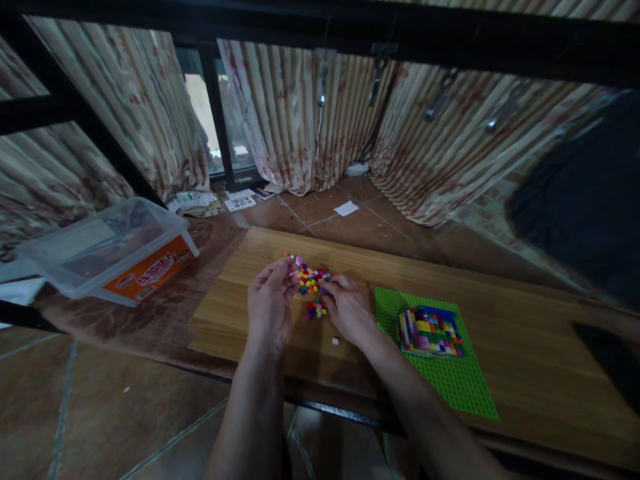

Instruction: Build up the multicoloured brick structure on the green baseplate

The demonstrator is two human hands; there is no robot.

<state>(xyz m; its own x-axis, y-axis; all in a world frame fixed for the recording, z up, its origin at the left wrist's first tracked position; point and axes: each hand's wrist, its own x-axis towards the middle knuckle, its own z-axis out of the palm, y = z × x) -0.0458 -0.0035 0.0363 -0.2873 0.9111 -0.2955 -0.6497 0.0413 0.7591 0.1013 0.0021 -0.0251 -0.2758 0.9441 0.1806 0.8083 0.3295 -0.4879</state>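
Note:
A heap of small coloured building bricks (311,279) lies on the wooden board, and a smaller cluster of bricks (317,309) sits just below it. My left hand (270,297) is at the heap's left side, thumb and fingers pinched on what looks like a pink brick (291,273). On the heap's right, my right hand (346,305) has its fingers curled together at the edge of the bricks; what they hold, if anything, is hidden. One white brick (335,341) lies apart, below the right hand. A multicoloured brick structure (431,331) stands on a green baseplate (470,380) to the right.
A clear plastic tub (115,233) with an orange label stands left of the wooden board (225,293). Papers (240,201) and a white sheet (346,209) lie on the tiled floor beyond, before curtains. A dark flat object (607,353) is at the board's right.

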